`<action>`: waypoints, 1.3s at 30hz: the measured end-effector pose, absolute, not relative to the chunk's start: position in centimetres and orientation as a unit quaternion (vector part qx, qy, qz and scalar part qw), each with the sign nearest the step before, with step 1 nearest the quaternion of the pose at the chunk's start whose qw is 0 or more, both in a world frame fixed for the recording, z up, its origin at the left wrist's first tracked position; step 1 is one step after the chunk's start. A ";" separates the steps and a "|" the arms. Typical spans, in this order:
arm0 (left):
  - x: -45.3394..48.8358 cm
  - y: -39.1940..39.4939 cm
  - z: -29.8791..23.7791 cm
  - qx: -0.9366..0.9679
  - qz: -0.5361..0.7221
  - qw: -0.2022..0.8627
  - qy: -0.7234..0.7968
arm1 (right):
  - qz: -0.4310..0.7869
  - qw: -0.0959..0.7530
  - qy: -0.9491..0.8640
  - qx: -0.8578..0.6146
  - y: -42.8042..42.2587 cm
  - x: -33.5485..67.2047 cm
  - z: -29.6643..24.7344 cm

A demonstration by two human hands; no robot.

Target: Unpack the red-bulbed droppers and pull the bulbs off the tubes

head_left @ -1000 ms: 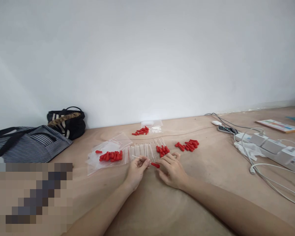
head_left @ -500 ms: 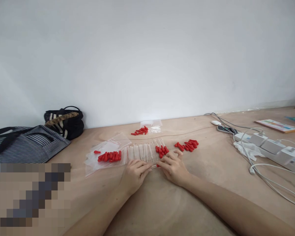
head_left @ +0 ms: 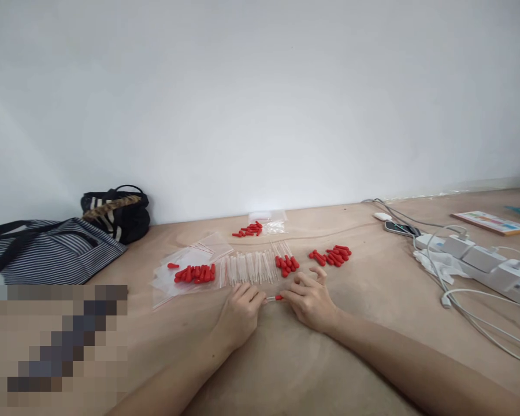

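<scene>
Close to me, my left hand (head_left: pixel 242 306) pinches a thin clear dropper tube (head_left: pixel 271 299), which points right. My right hand (head_left: pixel 312 300) grips a red rubber bulb (head_left: pixel 279 297) at the tube's right end, and the two meet there. How deep the tube sits in the bulb is hidden. Just beyond my hands lies a row of clear tubes (head_left: pixel 251 267). At its right end are several tubes with red bulbs (head_left: pixel 288 264) on them. Loose red bulbs (head_left: pixel 195 273) lie left of the row on clear zip bags (head_left: pixel 167 289), and another group of bulbs (head_left: pixel 338 255) lies to the right.
At the back, more red bulbs (head_left: pixel 253 229) lie beside a clear bag of tubes (head_left: pixel 274 226). A striped bag (head_left: pixel 60 251) and a black bag (head_left: pixel 127 216) stand left. On the right are a power strip (head_left: pixel 517 280), white cables (head_left: pixel 481 323) and a colourful flat box (head_left: pixel 491 222).
My hands have drawn slightly apart, and more of the tube and the red bulb shows between them. The whole view has shifted a little.
</scene>
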State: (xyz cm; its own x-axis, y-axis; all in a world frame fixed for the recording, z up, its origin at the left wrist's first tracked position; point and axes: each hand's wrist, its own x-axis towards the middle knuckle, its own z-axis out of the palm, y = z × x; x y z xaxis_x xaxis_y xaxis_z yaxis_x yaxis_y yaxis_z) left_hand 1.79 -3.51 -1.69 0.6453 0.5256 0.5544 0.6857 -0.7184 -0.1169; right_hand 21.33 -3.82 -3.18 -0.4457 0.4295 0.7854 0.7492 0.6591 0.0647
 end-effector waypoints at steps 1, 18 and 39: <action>1.7 -3.5 -1.7 -0.893 -0.250 0.158 -0.340 | -0.204 0.385 -0.826 -0.358 -3.8 21.3 -3.2; -0.8 -0.6 -0.4 -0.773 -0.354 -0.015 -0.526 | -0.171 0.368 -0.616 -0.675 1.6 29.3 -2.7; -0.9 4.6 1.1 -0.705 -0.170 0.051 -0.686 | -0.224 0.386 -0.667 -0.596 0.7 25.9 -3.4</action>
